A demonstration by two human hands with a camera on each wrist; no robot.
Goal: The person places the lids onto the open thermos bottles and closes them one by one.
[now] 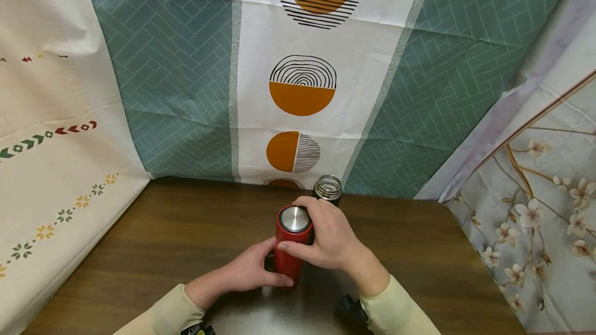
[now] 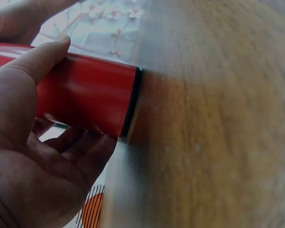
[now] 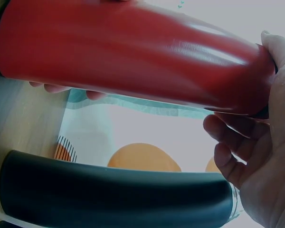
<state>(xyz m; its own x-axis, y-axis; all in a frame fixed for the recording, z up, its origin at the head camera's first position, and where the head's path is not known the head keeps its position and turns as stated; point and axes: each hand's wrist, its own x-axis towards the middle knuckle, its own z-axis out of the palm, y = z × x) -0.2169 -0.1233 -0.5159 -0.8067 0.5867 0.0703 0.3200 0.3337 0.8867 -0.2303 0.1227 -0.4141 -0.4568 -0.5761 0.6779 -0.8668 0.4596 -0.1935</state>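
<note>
Item 1: glossy red cylindrical bottle with black base band, upright on dark brown wood-grain tabletop, held between both hands; round brushed-metal lid with black rim in place on top

Item 2: black cylindrical bottle, upright near the red one, behind it and to its right, apart from it; bare silver threaded neck, lid off, mouth exposed; in the grasp of neither hand

Left hand: wrapped round lower body of red bottle, thumb on near side, fingers round far side; apparently steadying

Right hand: grasping upper end of same bottle, thumb laid on near side below lid, fingers reaching round behind

Dark fragment: lower left corner of right wrist view, cut off by frame; too little showing to identify

Progress, as judged: black bottle already open; red bottle still lidded, twisting of its lid the likely step in hand; loosening or tightening, impossible to tell; left over: lifting that lid clear if loosening, letting go of red bottle if tightening, perhaps then closing of black bottle
</note>
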